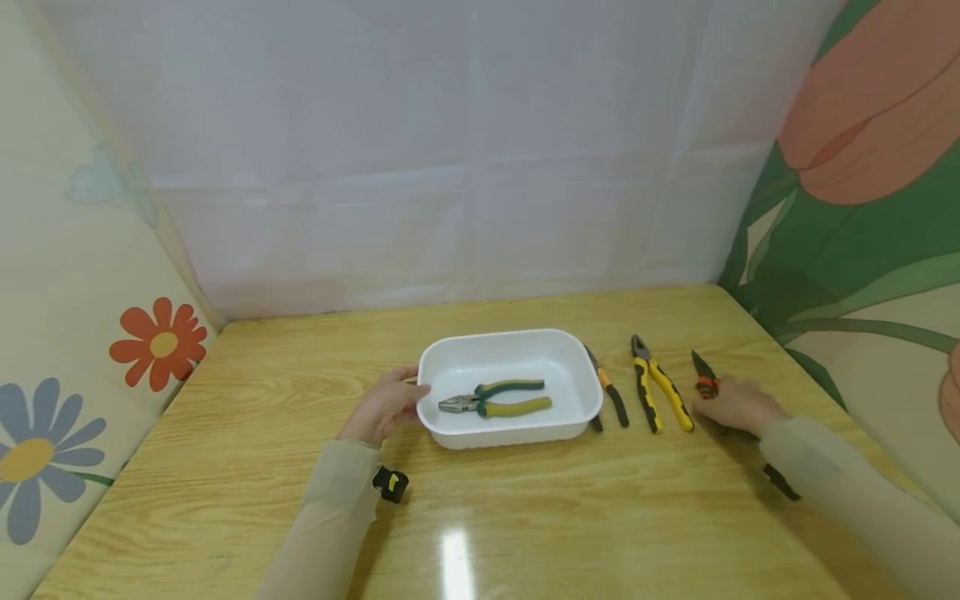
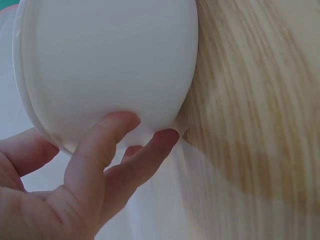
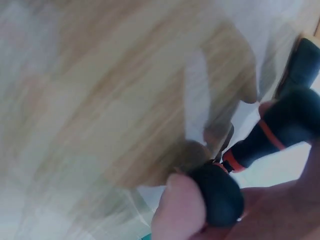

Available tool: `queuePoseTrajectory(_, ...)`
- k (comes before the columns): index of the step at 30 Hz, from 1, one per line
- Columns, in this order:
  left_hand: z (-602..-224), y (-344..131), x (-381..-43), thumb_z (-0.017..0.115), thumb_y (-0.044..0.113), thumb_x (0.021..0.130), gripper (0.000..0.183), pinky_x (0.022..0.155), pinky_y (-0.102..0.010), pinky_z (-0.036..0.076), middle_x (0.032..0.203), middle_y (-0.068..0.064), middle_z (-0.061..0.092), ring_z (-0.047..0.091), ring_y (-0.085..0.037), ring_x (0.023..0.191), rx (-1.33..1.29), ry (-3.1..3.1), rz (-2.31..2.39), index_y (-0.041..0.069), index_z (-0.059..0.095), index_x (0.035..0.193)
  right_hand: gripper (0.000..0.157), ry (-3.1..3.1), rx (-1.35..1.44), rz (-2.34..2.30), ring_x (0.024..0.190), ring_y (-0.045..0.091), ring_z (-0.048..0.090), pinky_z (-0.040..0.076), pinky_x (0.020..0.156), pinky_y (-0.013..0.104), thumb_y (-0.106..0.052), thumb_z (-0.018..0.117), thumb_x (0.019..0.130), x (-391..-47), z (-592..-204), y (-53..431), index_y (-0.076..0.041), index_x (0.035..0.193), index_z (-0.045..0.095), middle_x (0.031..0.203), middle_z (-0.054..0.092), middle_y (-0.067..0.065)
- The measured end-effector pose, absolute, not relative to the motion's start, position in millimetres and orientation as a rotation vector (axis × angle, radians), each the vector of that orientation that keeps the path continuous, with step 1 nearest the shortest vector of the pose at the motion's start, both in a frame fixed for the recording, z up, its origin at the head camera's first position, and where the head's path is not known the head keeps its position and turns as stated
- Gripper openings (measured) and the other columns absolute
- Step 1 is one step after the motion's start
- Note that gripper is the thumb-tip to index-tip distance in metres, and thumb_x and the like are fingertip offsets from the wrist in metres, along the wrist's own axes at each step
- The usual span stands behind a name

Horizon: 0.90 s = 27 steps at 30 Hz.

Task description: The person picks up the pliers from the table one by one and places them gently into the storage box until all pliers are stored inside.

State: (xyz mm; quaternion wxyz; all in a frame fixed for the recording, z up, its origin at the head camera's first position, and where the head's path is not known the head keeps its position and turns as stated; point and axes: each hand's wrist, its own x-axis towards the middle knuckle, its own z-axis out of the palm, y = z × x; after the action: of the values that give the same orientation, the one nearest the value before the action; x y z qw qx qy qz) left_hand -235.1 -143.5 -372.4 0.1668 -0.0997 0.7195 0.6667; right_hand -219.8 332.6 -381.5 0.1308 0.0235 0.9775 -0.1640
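A white plastic tray (image 1: 517,435) stands on the table, and my left hand (image 1: 382,408) holds its left end. In the left wrist view the thumb is at the rim while the fingertips (image 2: 125,121) press the outer wall. Inside the tray lie pliers with green and yellow handles (image 1: 517,407), their steel jaws to the left. At the right, my right hand (image 1: 738,406) grips dark-jawed pliers (image 1: 705,377) whose handles are black with red bands (image 3: 257,145). The palm covers much of those handles in the head view.
Yellow-and-black pliers (image 1: 670,392) lie between tray and right hand. Orange-and-black pliers (image 1: 617,404) lie against the tray's right side, partly hidden by it. The wooden table (image 1: 570,517) ends at a white sheet (image 1: 450,208) behind, with flowered panels at both sides.
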Motion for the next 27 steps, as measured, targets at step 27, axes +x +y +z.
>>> queuePoseTrajectory(27,-372.2,-140.8,-235.4,0.047,-0.002,0.099,0.051,0.088,-0.040,0.055,0.135,-0.033,0.044,0.056,-0.036,0.109,-0.298,2.044,1.893,-0.009,0.028,0.146,0.057,3.224,-0.142,-0.456,0.062,0.032,0.050,0.039,0.047,0.038,-0.016,0.059,0.086,-211.0,-380.7,321.8,0.007,0.136,0.045,0.080,0.057,0.026)
